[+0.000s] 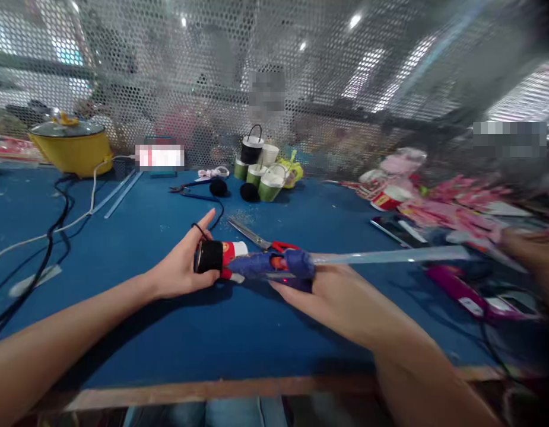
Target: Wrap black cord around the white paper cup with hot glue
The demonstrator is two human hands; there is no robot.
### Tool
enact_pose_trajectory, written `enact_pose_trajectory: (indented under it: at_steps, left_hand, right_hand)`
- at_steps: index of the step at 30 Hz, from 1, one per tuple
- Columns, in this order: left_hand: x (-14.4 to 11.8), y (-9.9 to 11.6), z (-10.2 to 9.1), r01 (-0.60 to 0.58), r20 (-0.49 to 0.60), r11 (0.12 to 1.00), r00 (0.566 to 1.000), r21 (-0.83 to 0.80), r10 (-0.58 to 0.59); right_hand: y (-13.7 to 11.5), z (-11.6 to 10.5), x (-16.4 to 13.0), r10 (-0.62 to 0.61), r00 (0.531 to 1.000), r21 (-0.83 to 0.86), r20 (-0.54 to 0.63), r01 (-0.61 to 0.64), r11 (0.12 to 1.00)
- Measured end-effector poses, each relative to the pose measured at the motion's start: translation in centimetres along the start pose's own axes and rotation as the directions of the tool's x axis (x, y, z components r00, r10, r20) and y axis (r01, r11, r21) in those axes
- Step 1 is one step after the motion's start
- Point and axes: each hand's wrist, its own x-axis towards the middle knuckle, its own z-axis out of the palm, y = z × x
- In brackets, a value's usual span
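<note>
My left hand (180,265) grips a small red-and-white paper cup (229,249) lying on its side, its lower part wrapped in black yarn (210,256). A loose strand of that yarn passes over the fingers and runs back along the table. In my right hand (340,296) is a blue hot glue gun (260,265), its nozzle end against or very near the cup; which, I cannot tell. A long clear glue stick (390,257) sticks out of its rear. Scissors with red handles (251,234) lie open just behind the gun.
Pliers (185,190), black yarn balls (218,188) and several wrapped cups (270,185) stand farther back. At left are a yellow pot (73,148), cables and spare glue sticks (123,196). On the right lie phones (396,231), pink material (456,207) and another person's blurred hand (530,255).
</note>
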Motion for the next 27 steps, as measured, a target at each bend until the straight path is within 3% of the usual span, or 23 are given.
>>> enact_pose_trajectory:
  at_steps: [11, 27]
  left_hand:
    - [0.47, -0.54, -0.05, -0.009, -0.022, 1.000, 1.000, -0.029, 0.008]
    - [0.75, 0.07, -0.02, 0.029, -0.050, 0.998, 0.998, -0.047, -0.032]
  right_hand:
    - [0.72, 0.71, -0.12, -0.143, 0.983, -0.069, -0.118, 0.136, 0.988]
    - [0.48, 0.59, 0.10, -0.201, 0.964, -0.039, -0.174, 0.197, 0.980]
